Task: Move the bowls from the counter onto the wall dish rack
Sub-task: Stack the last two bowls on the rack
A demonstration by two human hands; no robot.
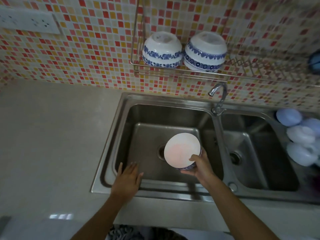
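head view: the right hand [199, 168] fingers pinch the bowl [182, 149] rim over the sink [173, 116]; left hand [128, 177] fingers lie spread. best flip it upside down, setting it on the rack [251, 68] above the fingers, beside two bowls [183, 51].

A pale worktop [52, 135] is running along the tiled wall, carrying a double steel sink [214, 129] set into it. Bluish-white round things [301, 135] are sitting at the sink's right edge.

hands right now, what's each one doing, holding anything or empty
Left hand: open, fingers straight, holding nothing, over the sink rim.
Right hand: holding a bowl by its rim.
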